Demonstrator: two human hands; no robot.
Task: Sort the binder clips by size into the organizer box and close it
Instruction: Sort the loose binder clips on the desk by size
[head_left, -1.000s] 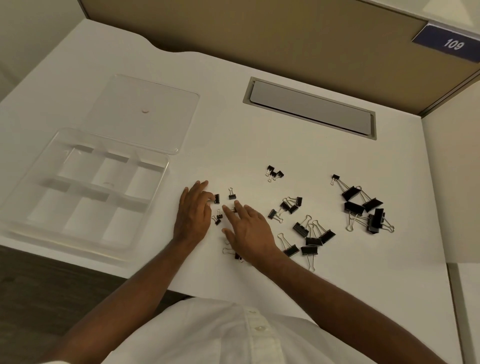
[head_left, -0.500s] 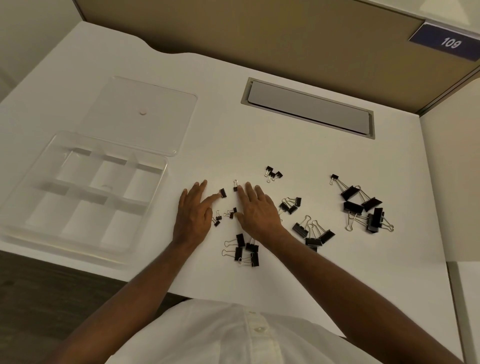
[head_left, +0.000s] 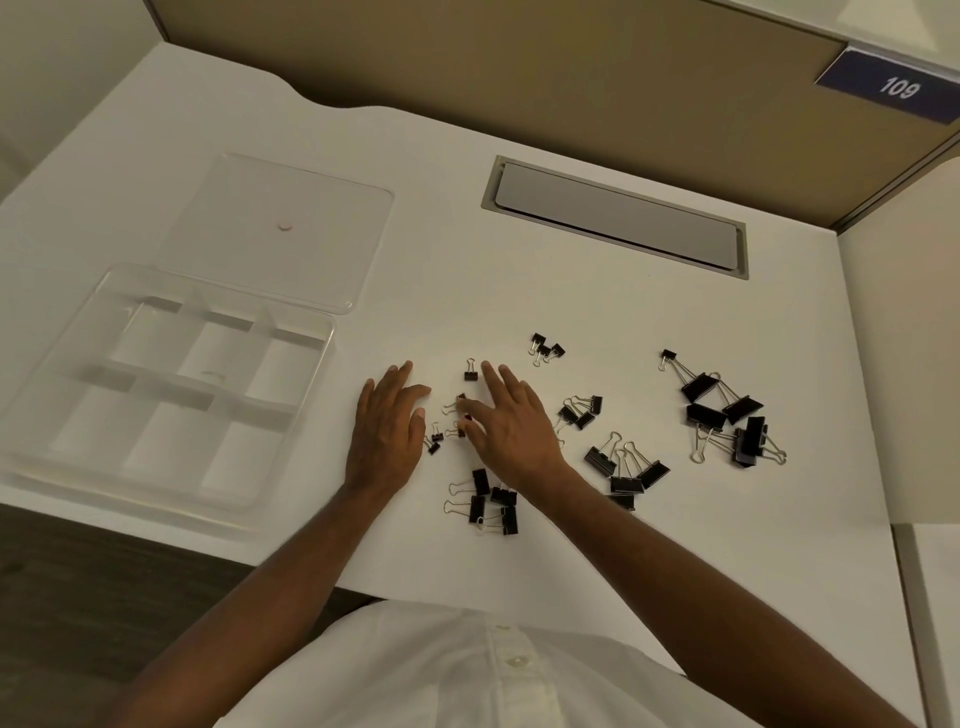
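Single head-worn view, steeply down and forward over white desk (head_left: 675, 519).

A white desk (head_left: 519, 291) meets a tan partition (head_left: 519, 78) at its far edge. A grey cable flap (head_left: 615, 218) sits recessed in the desk near the partition. A blue sign (head_left: 896, 85) reading 109 hangs on the partition's upper right.
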